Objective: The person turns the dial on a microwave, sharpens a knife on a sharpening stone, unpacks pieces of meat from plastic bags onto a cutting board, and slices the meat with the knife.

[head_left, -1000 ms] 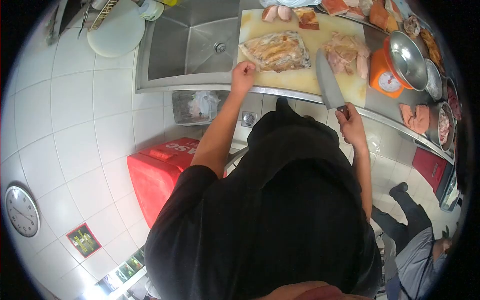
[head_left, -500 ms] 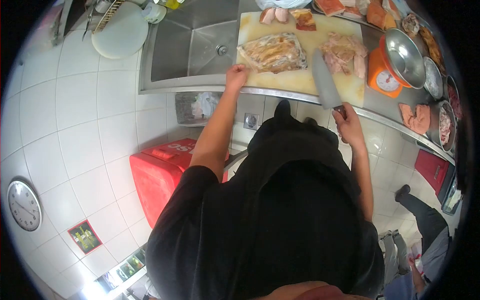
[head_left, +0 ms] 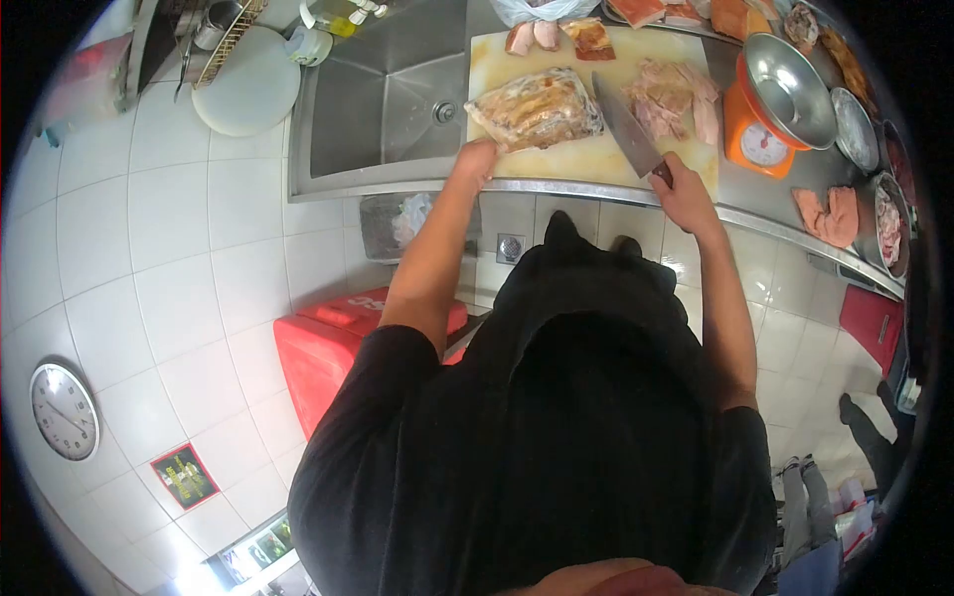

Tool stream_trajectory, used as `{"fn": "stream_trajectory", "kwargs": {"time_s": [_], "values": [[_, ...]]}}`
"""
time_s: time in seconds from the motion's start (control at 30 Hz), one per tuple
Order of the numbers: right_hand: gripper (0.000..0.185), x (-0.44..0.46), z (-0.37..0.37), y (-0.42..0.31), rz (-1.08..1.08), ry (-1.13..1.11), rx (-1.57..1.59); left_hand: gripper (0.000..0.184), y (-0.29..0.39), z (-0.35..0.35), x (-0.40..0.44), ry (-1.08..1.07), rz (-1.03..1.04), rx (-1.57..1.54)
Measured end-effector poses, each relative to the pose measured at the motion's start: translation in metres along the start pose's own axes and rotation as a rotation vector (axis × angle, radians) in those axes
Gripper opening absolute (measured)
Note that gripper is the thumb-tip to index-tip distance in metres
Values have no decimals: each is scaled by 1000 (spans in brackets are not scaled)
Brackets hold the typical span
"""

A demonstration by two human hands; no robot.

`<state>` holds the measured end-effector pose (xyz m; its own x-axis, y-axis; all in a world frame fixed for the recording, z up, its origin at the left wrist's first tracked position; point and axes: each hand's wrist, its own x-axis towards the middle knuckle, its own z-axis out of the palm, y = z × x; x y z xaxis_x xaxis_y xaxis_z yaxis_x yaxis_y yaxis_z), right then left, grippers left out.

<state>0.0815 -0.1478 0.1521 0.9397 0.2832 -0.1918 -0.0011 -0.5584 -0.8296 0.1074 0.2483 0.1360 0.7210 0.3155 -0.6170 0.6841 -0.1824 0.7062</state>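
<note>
1. Steel first: your right hand [head_left: 688, 194] is wrapped around the handle of the knife [head_left: 624, 124], whose blade reaches ahead and leftward from that fist. Whether the blade rests on the cutting board [head_left: 556, 165] or hangs above it, the view does not tell. A firm grip close to the blade should give you the best control of so long an edge.

2. Your left hand [head_left: 477, 161] has its fingers curled in, at the near edge of the board. It sits right by the near left corner of the slab of meat [head_left: 537, 107]; I cannot tell whether it pinches that corner or is only beside it.

3. That slab lies ahead and to the right of your left hand, and to the left of the blade. It looks moist, so it may well slide; steady it with bent knuckles, thumb tucked behind, well away from the edge.

4. Its far left end reaches the side of the board by the sink [head_left: 397, 99], ahead and left of your left hand. Press down rather than leftward.

5. Loose meat pieces [head_left: 671, 94] lie ahead of your right hand, just right of the blade. Lift the tip to avoid dragging them.

6. Mind the orange scale [head_left: 743, 129], ahead and right of your right hand, if you swing the knife outward.
</note>
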Motion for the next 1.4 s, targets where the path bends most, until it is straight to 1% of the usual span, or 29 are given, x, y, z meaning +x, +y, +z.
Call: {"fn": "stream_trajectory", "kwargs": {"time_s": [0.07,0.1,0.17,0.3,0.37,0.43,0.47,0.53,0.57,0.63,0.67,0.73,0.77,0.8,0.83,0.9,0.93,1.03,1.07,1.13,1.23,1.3,1.4], "values": [[26,5,-11,-8,-8,-53,-26,16,-10,-2,-2,-38,-16,-126],[26,5,-16,-10,-44,-55,-28,17,-15,-3,-1,-58,-26,-193],[26,6,-25,-13,-115,-67,-32,18,-25,-6,-8,-106,-11,-232],[22,-1,-36,-36,-64,-167,-137,16,-67,-11,-42,-95,-17,-302],[22,-7,-32,-50,-23,-214,-163,12,-103,-18,-53,-121,-15,-357],[24,-4,-28,-42,-7,-168,-119,9,-115,-12,-49,-132,-11,-446],[26,-9,-22,-51,2,-151,-104,9,-120,-15,-55,-129,-20,-522],[25,-17,-11,-67,-32,-43,-87,7,-124,-13,-59,-133,-32,-722],[25,-19,-5,-76,-49,11,-74,6,-122,-12,-61,-120,-50,-695],[23,-18,4,-92,-45,-21,-51,6,-115,-11,-61,-109,-82,-632],[21,-11,0,-89,-42,-17,-30,6,-112,0,-49,-135,-85,-593],[20,-4,11,-103,-82,-26,-104,6,-125,0,-46,-177,-104,-540],[19,1,16,-109,-99,-29,-140,5,-130,0,-41,-197,-79,-567],[20,5,20,-115,-163,4,-190,5,-134,2,-35,-218,-57,-593],[21,10,23,-122,-155,4,-237,6,-139,3,-31,-241,-39,-619],[23,24,22,-125,-137,10,-326,6,-128,0,-26,-344,-49,-609],[25,28,23,-128,-173,6,-347,7,-123,-7,-25,-392,-47,-610],[28,37,22,-133,-255,-3,-401,8,-119,-16,-21,-461,-69,-585],[28,43,20,-133,-269,-11,-420,9,-109,-17,-25,-437,-58,-654],[29,56,14,-134,-282,-28,-446,11,-66,-22,-46,-390,-39,-787],[29,72,-1,-137,-292,-35,-469,12,-9,-27,-52,-527,139,-739],[28,77,-11,-142,-297,-19,-477,13,32,-25,-58,-566,188,-745],[26,78,-22,-136,-255,-24,-391,12,73,-17,-56,-609,267,-673]]}}
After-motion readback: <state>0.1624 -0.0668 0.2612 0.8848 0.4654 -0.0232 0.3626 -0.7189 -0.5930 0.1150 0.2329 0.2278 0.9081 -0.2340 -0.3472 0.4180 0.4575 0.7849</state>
